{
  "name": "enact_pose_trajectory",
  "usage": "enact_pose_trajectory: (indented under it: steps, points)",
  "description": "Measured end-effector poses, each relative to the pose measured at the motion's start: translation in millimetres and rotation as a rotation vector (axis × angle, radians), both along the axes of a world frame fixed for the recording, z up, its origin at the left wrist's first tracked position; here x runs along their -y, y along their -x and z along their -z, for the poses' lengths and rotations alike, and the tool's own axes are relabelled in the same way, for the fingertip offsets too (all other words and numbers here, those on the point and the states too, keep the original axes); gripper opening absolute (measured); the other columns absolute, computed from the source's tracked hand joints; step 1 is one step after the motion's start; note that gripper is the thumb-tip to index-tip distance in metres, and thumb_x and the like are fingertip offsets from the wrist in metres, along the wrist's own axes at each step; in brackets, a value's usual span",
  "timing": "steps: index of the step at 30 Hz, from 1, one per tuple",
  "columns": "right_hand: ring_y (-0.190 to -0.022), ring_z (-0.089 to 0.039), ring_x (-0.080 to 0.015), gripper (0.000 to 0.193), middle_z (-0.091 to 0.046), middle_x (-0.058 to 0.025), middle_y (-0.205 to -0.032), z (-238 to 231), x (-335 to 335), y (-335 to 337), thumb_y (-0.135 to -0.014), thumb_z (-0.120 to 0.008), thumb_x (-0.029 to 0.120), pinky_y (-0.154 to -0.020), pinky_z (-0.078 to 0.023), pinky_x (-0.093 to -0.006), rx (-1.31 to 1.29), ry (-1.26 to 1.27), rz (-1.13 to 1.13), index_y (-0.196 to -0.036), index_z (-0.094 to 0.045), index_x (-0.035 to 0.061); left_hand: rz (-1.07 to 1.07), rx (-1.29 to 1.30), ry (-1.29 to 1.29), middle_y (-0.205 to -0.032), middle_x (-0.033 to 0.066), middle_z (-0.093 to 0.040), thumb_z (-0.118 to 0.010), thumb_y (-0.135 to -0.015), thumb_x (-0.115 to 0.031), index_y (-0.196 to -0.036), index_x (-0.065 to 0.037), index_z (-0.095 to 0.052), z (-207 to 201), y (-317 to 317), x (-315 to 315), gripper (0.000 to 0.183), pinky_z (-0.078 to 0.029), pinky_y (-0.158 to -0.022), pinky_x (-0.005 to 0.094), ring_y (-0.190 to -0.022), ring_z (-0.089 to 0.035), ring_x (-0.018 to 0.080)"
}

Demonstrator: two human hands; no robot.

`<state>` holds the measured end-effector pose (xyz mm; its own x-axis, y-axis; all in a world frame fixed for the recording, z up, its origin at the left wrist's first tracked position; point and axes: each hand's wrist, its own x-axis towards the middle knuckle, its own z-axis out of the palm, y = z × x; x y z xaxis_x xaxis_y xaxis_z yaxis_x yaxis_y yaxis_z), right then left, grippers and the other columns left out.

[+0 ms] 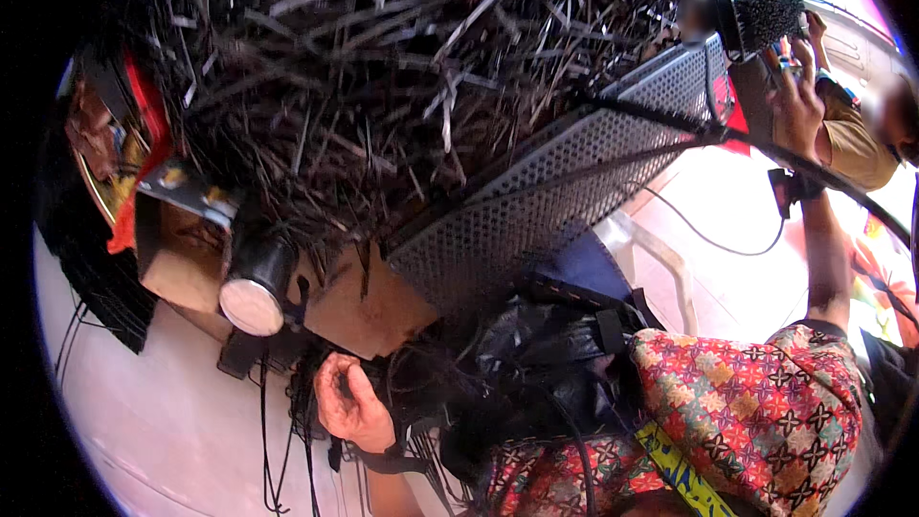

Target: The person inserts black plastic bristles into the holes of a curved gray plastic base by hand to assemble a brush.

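Huge pile of thin dark strips (pixel 383 67) fills the upper half of the frame. Below it, a perforated grey metal panel (pixel 565 182) runs diagonally from centre to upper right. Patterned red fabric (pixel 766 412) is seen at lower right, black plastic sheeting (pixel 546 345) at lower centre. A brown cardboard piece (pixel 369 311) sits just under the pile's lower edge, with a round metal can (pixel 254 292) beside it at centre left. One hand (pixel 349 402) at lower centre is curled narrow, fingers pinched around a few dark strands (pixel 316 373) hanging off the pile; whether left or right cannot be told for sure, taken as left. The right hand is not identified in view. Judgement: strands are best drawn out singly, pulled along their length, so the tangle is not dragged down. In the way: loose black cords (pixel 278 460) trailing at lower left, the can and cardboard crowding the pinch point. At upper right another person's hand (pixel 799 96) is raised against a dark mesh item (pixel 766 19); it is well apart from the strands.
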<state>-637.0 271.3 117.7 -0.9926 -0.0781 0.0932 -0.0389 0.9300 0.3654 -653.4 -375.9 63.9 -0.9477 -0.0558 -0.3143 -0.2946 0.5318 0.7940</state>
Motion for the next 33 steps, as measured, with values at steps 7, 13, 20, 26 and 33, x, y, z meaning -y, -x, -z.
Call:
enact_pose_trajectory:
  steps: [7, 13, 20, 26, 33]
  points:
    - [-0.048, -0.053, -0.0113, 0.023, -0.058, -0.0048, -0.059, 105, 46, -194, -0.081, -0.055, 0.023, -0.041, -0.042, -0.0232, 0.269, 1.054, 1.381, -0.084, -0.058, 0.0009, -0.456, 0.306, 0.120, -0.078, 0.0053, -0.056, -0.050, -0.087, -0.007, -0.097, 0.002, -0.053, 35, -122, 70, 0.015, -0.043, -0.058, 0.0218, -0.065, -0.051, 0.0103]
    - [-0.067, -0.060, -0.0202, 0.039, -0.061, -0.0134, -0.082, 142, 118, -228, -0.077, -0.061, 0.030, -0.052, -0.048, -0.0283, 0.938, 0.711, 1.339, -0.096, -0.058, -0.0034, -0.780, 1.003, -0.034, -0.079, 0.0041, -0.058, -0.057, -0.081, -0.017, -0.098, -0.008, -0.056, 115, -242, 132, 0.019, -0.042, -0.050, 0.0262, -0.065, -0.054, 0.0119]
    - [-0.081, -0.055, -0.0327, 0.052, -0.056, -0.0225, -0.082, 151, 125, -323, -0.064, -0.068, 0.039, -0.069, -0.043, -0.0410, 1.207, 0.470, 0.944, -0.085, -0.054, -0.0061, -0.742, 1.317, -0.550, -0.094, 0.0049, -0.056, -0.055, -0.079, -0.017, -0.102, -0.009, -0.055, 164, -481, 155, 0.024, -0.045, -0.063, 0.0292, -0.076, -0.055, 0.0178]
    - [-0.087, -0.055, -0.0371, 0.041, -0.058, -0.0213, -0.083, 154, 134, -281, -0.065, -0.061, 0.030, -0.071, -0.043, -0.0468, 1.165, 0.091, 0.909, -0.092, -0.046, 0.0021, 0.364, 0.867, -0.530, -0.091, 0.0091, -0.059, -0.055, -0.080, -0.017, -0.095, -0.002, -0.056, 183, -485, 84, 0.021, -0.046, -0.071, 0.0320, -0.084, -0.057, 0.0209]
    - [-0.066, -0.056, -0.0201, 0.038, -0.053, -0.0030, -0.065, 191, 1, -394, -0.041, -0.073, 0.018, -0.058, -0.045, -0.0319, 1.485, 0.288, -0.147, -0.075, -0.059, 0.0092, 0.387, 0.786, -0.047, -0.090, 0.0112, -0.060, -0.056, -0.080, -0.022, -0.088, -0.003, -0.058, 176, -493, 37, 0.021, -0.046, -0.069, 0.0354, -0.079, -0.057, 0.0225]
